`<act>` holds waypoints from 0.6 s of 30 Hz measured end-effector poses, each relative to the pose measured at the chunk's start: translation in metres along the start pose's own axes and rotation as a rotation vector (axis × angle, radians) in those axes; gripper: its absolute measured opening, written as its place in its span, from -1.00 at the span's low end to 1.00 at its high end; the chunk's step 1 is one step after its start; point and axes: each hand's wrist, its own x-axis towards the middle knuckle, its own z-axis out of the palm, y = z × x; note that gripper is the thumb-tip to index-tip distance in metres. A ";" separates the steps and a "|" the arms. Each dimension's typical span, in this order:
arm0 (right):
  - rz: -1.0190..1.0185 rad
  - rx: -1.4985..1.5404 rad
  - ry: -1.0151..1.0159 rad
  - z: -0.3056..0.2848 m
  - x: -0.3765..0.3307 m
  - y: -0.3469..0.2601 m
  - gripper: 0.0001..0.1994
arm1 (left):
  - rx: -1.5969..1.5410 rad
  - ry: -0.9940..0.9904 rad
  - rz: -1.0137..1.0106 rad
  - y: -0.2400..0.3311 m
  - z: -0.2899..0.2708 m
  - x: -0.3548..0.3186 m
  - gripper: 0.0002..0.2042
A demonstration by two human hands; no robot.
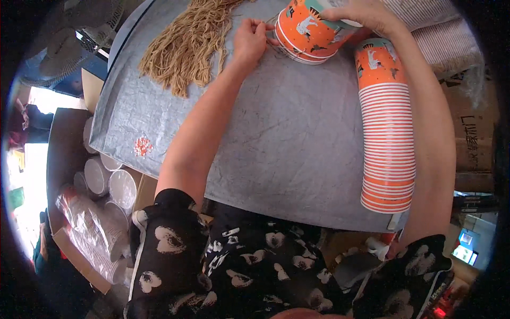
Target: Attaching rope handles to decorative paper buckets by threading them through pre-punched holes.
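Worktop (297,154) covered in a grey creased sheet, seen from above. Left hand (249,40) is closed in a pinch on a thin tan cord (270,22) right at the rim of an orange printed paper cup (308,29); fingertips touch or nearly touch the cup wall. Right hand (366,13) lies over the top side of the same cup, fingers curled around it, holding it on its side, mouth toward the left hand. Whether the cord is already fixed to the cup cannot be told; the joint is too small to read. To the left of the left hand, just beside it, lies a loose bundle of tan cords (186,45), large and seemingly little depleted. Below the right hand, under the right forearm, a long nested stack of orange cups (388,138) lies on its side on the worktop, its upper end close to the held cup. No cup with a cord attached is visible anywhere on the sheet. Judgement: work looks early or mid-run, one cup in hand, many cups and many cords left. Far to the lower left of both hands, off the worktop, are sleeves of white cups (101,212) in a box.
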 end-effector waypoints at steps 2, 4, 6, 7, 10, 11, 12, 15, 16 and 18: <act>0.011 0.029 0.001 0.006 -0.001 0.008 -0.04 | 0.010 0.007 -0.014 -0.001 0.003 0.000 -0.83; -0.032 0.011 0.063 0.017 0.003 0.016 -0.03 | 0.028 0.023 -0.029 -0.002 0.001 -0.001 -0.83; -0.061 0.044 0.048 0.020 0.008 0.019 -0.02 | 0.044 0.041 -0.030 -0.003 -0.003 -0.001 -0.84; -0.086 0.072 0.035 0.022 0.011 0.020 -0.01 | 0.049 0.044 -0.033 -0.002 -0.005 -0.002 -0.84; -0.081 -0.017 0.083 0.030 0.014 0.024 -0.02 | 0.055 0.052 -0.034 -0.001 -0.006 -0.002 -0.84; -0.082 -0.016 0.082 0.030 0.014 0.022 -0.02 | 0.061 0.049 -0.033 0.000 -0.006 -0.003 -0.84; -0.074 -0.029 0.063 0.029 0.014 0.022 -0.02 | 0.066 0.046 -0.032 0.001 -0.005 -0.004 -0.83; -0.074 -0.024 0.022 0.027 0.014 0.019 -0.01 | 0.018 0.027 -0.037 0.000 -0.008 -0.004 -0.79; -0.080 -0.007 -0.002 0.028 0.015 0.020 -0.01 | 0.018 0.028 -0.036 -0.001 -0.008 -0.004 -0.79; -0.072 0.017 0.021 0.033 0.014 0.023 0.01 | 0.017 0.033 -0.036 -0.001 -0.008 -0.003 -0.79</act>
